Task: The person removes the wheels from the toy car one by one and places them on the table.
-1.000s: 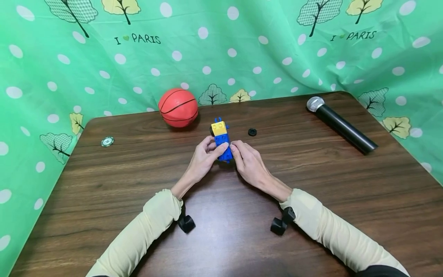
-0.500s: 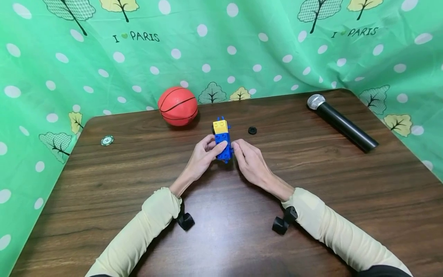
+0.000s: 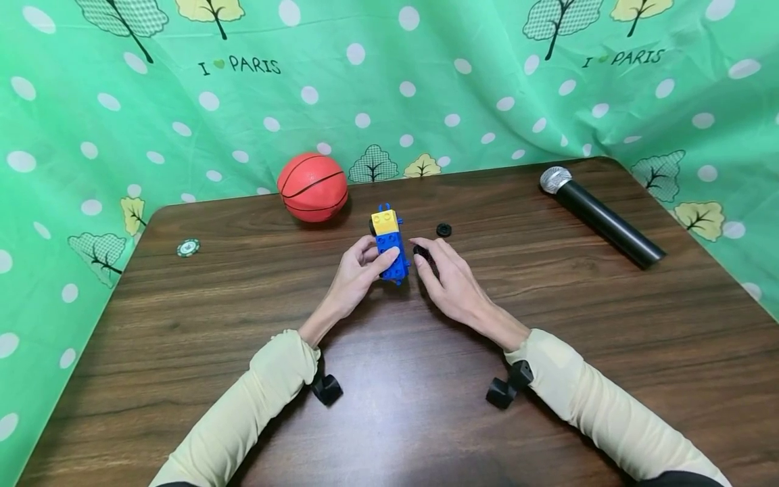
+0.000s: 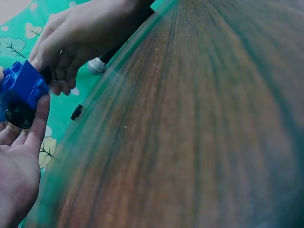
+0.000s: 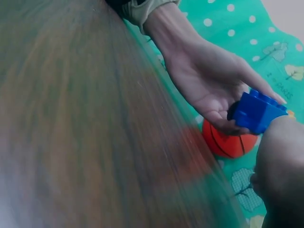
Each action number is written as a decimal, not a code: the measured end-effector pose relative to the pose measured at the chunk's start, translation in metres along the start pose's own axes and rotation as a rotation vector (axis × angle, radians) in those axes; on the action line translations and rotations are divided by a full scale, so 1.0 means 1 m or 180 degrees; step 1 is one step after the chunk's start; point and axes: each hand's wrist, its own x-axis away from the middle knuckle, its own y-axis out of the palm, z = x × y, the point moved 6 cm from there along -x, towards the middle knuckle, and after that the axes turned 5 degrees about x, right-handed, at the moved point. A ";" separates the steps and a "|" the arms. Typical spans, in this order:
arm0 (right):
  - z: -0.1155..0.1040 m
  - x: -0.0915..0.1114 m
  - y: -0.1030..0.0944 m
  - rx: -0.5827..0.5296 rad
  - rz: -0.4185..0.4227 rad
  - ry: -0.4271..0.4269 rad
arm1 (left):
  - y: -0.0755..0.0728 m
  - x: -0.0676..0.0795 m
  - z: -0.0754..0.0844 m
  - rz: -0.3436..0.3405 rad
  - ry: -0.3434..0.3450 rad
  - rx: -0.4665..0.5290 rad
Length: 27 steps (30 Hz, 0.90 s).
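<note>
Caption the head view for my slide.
Left hand grips a blue-and-yellow toy; right hand pinches a black wheel.

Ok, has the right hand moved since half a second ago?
Yes: the right hand has shifted slightly rightward in the head view, toward the microphone, which lies where it did.

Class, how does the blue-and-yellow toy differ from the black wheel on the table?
The toy is blocky, blue and yellow; the loose wheel is round and black. The toy is larger than the loose wheel. The left hand holds the toy, while the loose wheel lies on the table. Both show round black parts: the toy carries a fitted wheel.
</note>
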 end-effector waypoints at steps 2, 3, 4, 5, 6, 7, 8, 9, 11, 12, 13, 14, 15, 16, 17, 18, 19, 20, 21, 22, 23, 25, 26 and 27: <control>0.002 0.000 -0.003 0.0055 0.0103 -0.0100 | 0.000 0.000 0.000 0.0010 -0.0006 -0.0004; 0.002 0.000 -0.005 0.0090 0.0160 -0.0165 | -0.001 0.000 0.000 0.0019 -0.0009 -0.0009; 0.002 0.000 -0.007 0.0122 0.0213 -0.0226 | -0.001 0.000 0.000 0.0025 -0.0009 -0.0012; 0.003 0.000 -0.008 0.0158 0.0256 -0.0288 | -0.001 0.000 0.000 0.0033 -0.0011 -0.0017; 0.003 0.000 -0.010 0.0194 0.0292 -0.0344 | -0.002 0.000 0.000 0.0039 -0.0012 -0.0020; 0.004 0.000 -0.012 0.0212 0.0317 -0.0393 | -0.002 0.000 -0.001 0.0046 -0.0012 -0.0022; 0.005 -0.001 -0.013 0.0234 0.0328 -0.0426 | -0.002 0.000 -0.001 0.0053 -0.0010 -0.0026; 0.006 -0.001 -0.014 0.0252 0.0328 -0.0446 | -0.002 0.000 -0.001 0.0060 -0.0005 -0.0025; 0.009 -0.001 -0.016 0.0285 0.0328 -0.0470 | -0.002 0.000 -0.001 0.0064 0.0006 -0.0011; 0.011 -0.001 -0.017 0.0300 0.0332 -0.0474 | -0.002 -0.001 -0.001 0.0066 0.0011 -0.0004; 0.012 -0.001 -0.018 0.0318 0.0334 -0.0478 | -0.002 -0.001 -0.001 0.0068 0.0015 0.0003; 0.014 -0.001 -0.019 0.0348 0.0334 -0.0475 | -0.002 -0.001 -0.001 0.0069 0.0019 0.0009; 0.015 -0.001 -0.019 0.0373 0.0336 -0.0478 | -0.002 -0.001 -0.001 0.0068 0.0022 0.0012; 0.017 -0.001 -0.020 0.0398 0.0340 -0.0479 | -0.002 -0.001 0.000 0.0069 0.0025 0.0011; 0.018 -0.001 -0.020 0.0420 0.0347 -0.0478 | -0.002 -0.001 0.000 0.0069 0.0027 0.0010; 0.020 -0.001 -0.021 0.0437 0.0357 -0.0476 | -0.002 -0.001 0.000 0.0071 0.0030 0.0009; 0.021 -0.001 -0.022 0.0453 0.0365 -0.0478 | -0.002 -0.001 -0.001 0.0071 0.0032 0.0009; 0.022 -0.001 -0.023 0.0478 0.0374 -0.0483 | -0.002 0.000 -0.001 0.0071 0.0034 0.0010; 0.024 -0.001 -0.023 0.0494 0.0385 -0.0484 | -0.002 0.000 -0.001 0.0069 0.0036 0.0011; 0.026 -0.001 -0.024 0.0510 0.0399 -0.0483 | -0.003 0.000 -0.001 0.0066 0.0040 0.0017; 0.028 -0.002 -0.025 0.0529 0.0408 -0.0485 | -0.003 0.000 -0.001 0.0063 0.0041 0.0022; 0.031 -0.002 -0.026 0.0566 0.0422 -0.0498 | -0.003 0.000 -0.001 0.0056 0.0043 0.0035; 0.033 -0.002 -0.027 0.0589 0.0426 -0.0502 | -0.003 0.000 -0.001 0.0054 0.0045 0.0043; 0.035 -0.003 -0.028 0.0600 0.0429 -0.0498 | -0.003 0.000 -0.001 0.0053 0.0046 0.0046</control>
